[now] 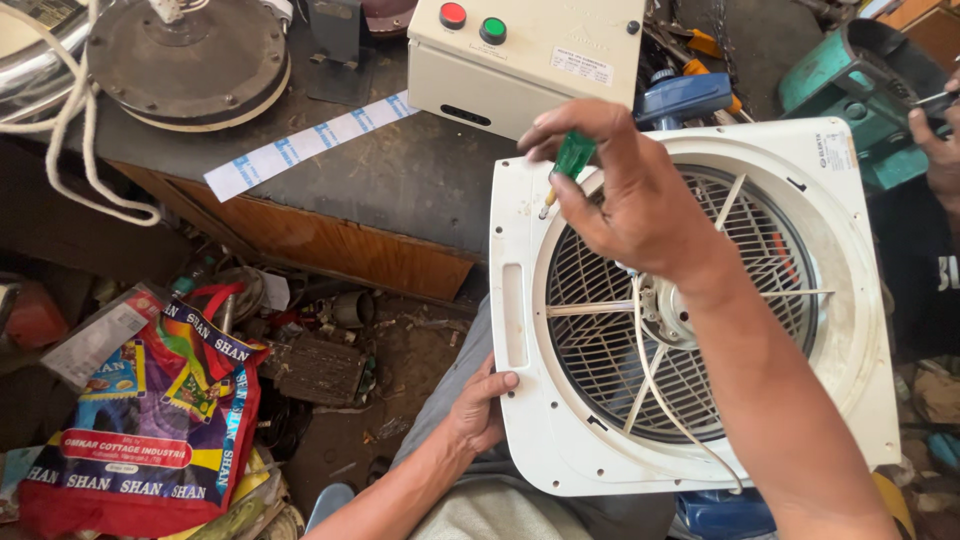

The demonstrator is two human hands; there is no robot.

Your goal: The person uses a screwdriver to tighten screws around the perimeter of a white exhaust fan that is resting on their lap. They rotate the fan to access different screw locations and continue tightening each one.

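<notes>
Resting across the person's lap, a white square fan housing (690,300) lies with its round grille and cord facing up, the biggest thing in view. Right hand (625,195) pinches a green-handled screwdriver (568,165), tip set at the top-left corner screw, so that fastener looks in progress; the other corners I cannot judge. Left hand (478,405) curls over the lower-left edge, steadying it. Beyond sit a workbench (400,190) and beige control box (525,55).
</notes>
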